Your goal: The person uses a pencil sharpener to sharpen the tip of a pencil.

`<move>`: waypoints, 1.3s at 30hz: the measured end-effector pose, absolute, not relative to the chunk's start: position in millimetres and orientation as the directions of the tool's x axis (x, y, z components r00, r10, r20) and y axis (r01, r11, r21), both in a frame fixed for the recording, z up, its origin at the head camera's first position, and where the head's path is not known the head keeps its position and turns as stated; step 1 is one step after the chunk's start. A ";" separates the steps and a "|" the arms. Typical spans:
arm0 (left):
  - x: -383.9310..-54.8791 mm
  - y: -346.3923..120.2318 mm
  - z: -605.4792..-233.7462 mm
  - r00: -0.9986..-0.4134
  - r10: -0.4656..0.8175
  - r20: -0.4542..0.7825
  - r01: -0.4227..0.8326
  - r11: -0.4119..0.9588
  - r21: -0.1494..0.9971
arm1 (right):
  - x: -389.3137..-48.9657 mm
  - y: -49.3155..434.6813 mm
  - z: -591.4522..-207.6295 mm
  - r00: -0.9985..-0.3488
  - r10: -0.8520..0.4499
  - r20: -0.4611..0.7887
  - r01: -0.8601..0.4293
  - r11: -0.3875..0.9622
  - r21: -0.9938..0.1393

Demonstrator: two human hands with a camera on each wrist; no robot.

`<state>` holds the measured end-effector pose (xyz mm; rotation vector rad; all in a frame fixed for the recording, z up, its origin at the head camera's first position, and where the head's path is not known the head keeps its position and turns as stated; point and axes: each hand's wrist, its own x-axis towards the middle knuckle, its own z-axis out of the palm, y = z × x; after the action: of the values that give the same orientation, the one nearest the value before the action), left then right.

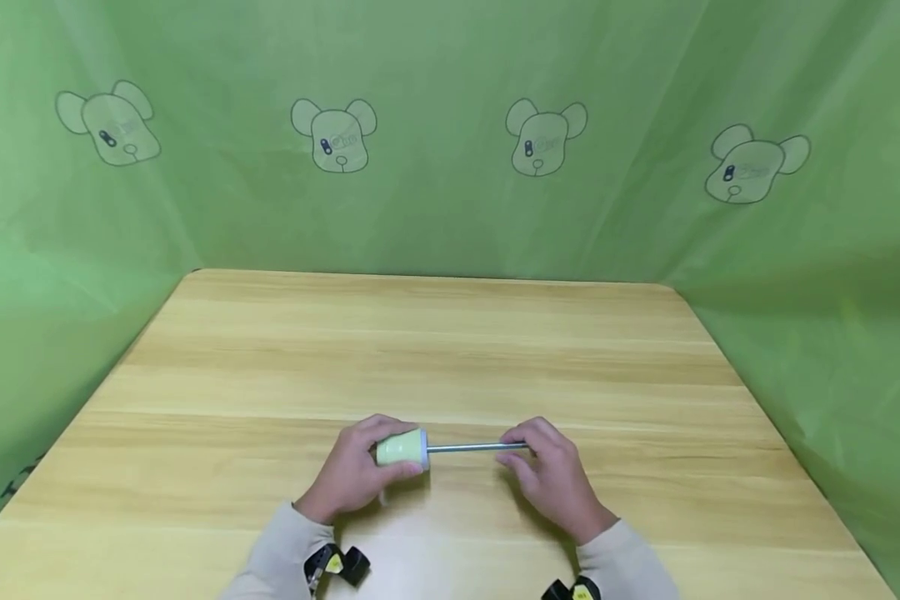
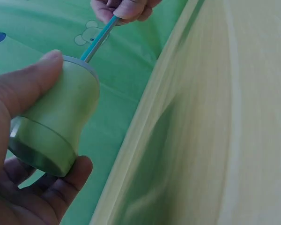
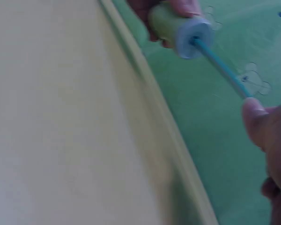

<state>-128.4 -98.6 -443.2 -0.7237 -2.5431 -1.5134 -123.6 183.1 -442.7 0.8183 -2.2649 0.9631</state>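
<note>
A pale green, waisted cylinder (image 1: pixel 400 449) with a grey-lilac end ring lies sideways between the hands in the head view. My left hand (image 1: pixel 351 473) grips its body, thumb along the near side and fingers round the far side. From the middle of the ring a thin, straight metal rod (image 1: pixel 468 447) sticks out to the right. My right hand (image 1: pixel 558 479) pinches the rod's far end between thumb and fingertips, which hide the tip. In the left wrist view the green body (image 2: pixel 68 105) shows a seam near its base, and the rod (image 2: pixel 99 40) looks bluish.
A light wood-grain table (image 1: pixel 420 350) spreads out under and beyond the hands. Green sheeting (image 1: pixel 435 217) printed with bear heads hangs round its back and sides. Black camera mounts (image 1: pixel 337 567) sit at both wrists, over pale sleeves (image 1: pixel 277 558).
</note>
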 end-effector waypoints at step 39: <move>-126.0 -92.5 -432.1 -0.959 0.221 0.178 0.238 0.286 0.928 | -130.5 166.3 -444.0 -0.500 -0.274 0.822 -0.754 0.605 -0.257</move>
<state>-126.0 -92.5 -432.1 -0.4472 -2.5071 -1.8147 -130.5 166.3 -444.0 0.8094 -2.0581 0.7909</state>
